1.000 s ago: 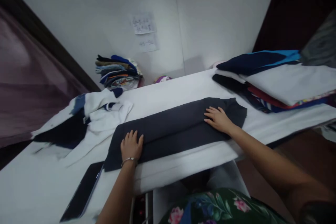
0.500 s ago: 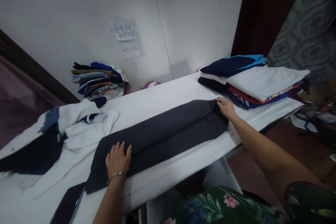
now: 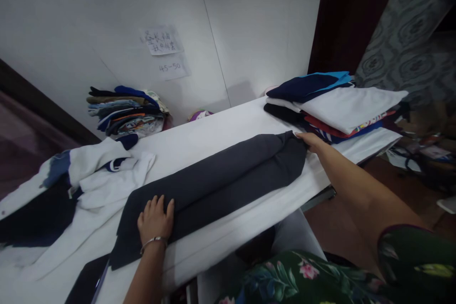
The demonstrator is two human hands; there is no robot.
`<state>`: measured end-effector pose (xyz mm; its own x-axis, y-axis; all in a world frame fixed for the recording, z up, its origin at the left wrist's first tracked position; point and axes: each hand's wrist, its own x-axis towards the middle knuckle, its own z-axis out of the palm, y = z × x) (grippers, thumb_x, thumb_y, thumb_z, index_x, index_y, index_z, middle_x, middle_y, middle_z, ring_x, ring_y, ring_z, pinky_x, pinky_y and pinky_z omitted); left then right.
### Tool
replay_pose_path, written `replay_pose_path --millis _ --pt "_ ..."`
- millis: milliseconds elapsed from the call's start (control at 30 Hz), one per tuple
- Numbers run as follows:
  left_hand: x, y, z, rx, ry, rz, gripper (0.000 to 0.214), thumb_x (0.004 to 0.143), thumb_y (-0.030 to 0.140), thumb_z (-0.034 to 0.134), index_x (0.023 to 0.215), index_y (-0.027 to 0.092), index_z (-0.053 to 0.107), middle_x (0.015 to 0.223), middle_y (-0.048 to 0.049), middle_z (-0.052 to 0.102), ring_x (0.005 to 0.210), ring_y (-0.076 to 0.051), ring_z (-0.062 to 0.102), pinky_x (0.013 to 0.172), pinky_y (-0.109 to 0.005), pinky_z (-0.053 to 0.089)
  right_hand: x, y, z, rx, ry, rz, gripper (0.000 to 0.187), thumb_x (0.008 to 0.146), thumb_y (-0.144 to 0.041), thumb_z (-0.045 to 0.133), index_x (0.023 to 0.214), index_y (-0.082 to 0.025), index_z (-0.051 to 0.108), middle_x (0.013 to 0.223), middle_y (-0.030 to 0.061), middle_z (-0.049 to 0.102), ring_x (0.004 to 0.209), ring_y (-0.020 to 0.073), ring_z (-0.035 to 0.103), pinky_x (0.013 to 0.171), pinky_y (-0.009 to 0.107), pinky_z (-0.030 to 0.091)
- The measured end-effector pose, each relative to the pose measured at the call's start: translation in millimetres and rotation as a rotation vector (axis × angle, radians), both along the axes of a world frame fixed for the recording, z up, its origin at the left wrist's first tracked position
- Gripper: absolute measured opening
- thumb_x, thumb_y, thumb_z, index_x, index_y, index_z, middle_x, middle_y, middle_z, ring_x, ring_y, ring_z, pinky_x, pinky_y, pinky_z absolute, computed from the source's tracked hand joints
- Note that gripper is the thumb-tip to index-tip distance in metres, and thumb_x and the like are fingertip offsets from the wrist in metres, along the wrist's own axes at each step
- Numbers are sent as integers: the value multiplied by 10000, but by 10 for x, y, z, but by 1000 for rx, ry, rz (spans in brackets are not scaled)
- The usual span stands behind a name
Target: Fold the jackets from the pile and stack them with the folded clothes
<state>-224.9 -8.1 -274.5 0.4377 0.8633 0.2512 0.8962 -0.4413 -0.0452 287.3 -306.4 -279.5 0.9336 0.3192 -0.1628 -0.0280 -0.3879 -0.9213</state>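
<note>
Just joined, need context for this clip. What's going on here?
A person is handling a dark grey garment laid lengthwise on a white-covered table. The left hand rests flat on its near left end; the right hand pinches its right end. A loose heap of clothes lies left, a folded stack right.

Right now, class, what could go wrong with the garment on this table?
The right hand pinches one end of the dark garment, so a tug might crease it. The folded stack sits close beyond that hand and could be nudged. The dark phone-like device lies near the garment's other end, so sliding the garment might push it.
</note>
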Motion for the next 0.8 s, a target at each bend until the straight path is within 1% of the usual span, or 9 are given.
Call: replay_pose_path --millis 67,167,233,333,433,567,633,700,800 --pt "1 0 -1 2 -3 -4 538 926 409 308 1328 117 513 1428 -128 453 1345 -262 343 1090 -450 268 3 -35 -20 32 5 -5 216 727 -252 671 892 -115 694 758 98 716 680 197 662 592 283 529" --pt "2 -1 -4 7 -12 -7 538 922 410 315 1332 121 512 1422 -138 456 1345 -266 345 1090 -447 266 -1 -61 -83 62 -48 -56 324 668 -182 692 985 -117 684 805 70 715 715 174 649 641 268 518" --pt "2 -4 -2 9 -11 -9 536 923 411 313 1330 124 513 1426 -135 452 1347 -264 342 1094 -444 260 -8 -64 -128 72 -84 -92 340 663 -183 687 998 -120 683 842 63 712 755 169 640 680 267 508" --pt "5 -6 7 -13 2 -3 546 928 424 295 1332 126 507 1435 -125 442 1352 -261 335 1099 -445 253 -17 -96 -154 94 -79 -105 290 698 -238 667 967 -129 688 860 61 712 781 176 638 704 273 504" --pt "7 -1 12 -28 5 6 561 928 435 279 1340 124 498 1446 -119 430 1358 -262 325 1101 -446 248 -20 -202 -122 127 -11 -74 267 777 -325 606 955 -139 674 826 76 712 719 187 652 652 292 518" --pt "3 21 -3 -20 -8 -4 575 917 437 281 1338 111 497 1441 -124 435 1350 -273 333 1096 -455 254 -39 -368 -67 146 76 -15 215 842 -340 530 907 -160 628 771 100 698 662 194 662 605 305 539" --pt "-1 33 -15 -16 -14 -10 578 914 441 277 1333 113 502 1440 -126 436 1348 -275 337 1095 -458 254 -46 -403 -57 140 91 5 193 855 -345 517 851 -178 613 739 90 687 657 184 661 604 293 544" --pt "-3 42 -26 -12 -17 -8 575 913 445 272 1322 121 514 1439 -125 437 1346 -272 342 1095 -456 256 -39 -394 -58 125 97 14 214 856 -370 528 799 -179 604 705 85 677 645 182 655 585 285 541" --pt "-2 43 -33 -9 -21 -3 573 911 450 273 1313 128 524 1431 -125 449 1342 -270 352 1093 -456 263 -3 -328 -73 78 91 10 242 811 -397 611 747 -164 607 637 68 657 598 179 631 525 276 516"
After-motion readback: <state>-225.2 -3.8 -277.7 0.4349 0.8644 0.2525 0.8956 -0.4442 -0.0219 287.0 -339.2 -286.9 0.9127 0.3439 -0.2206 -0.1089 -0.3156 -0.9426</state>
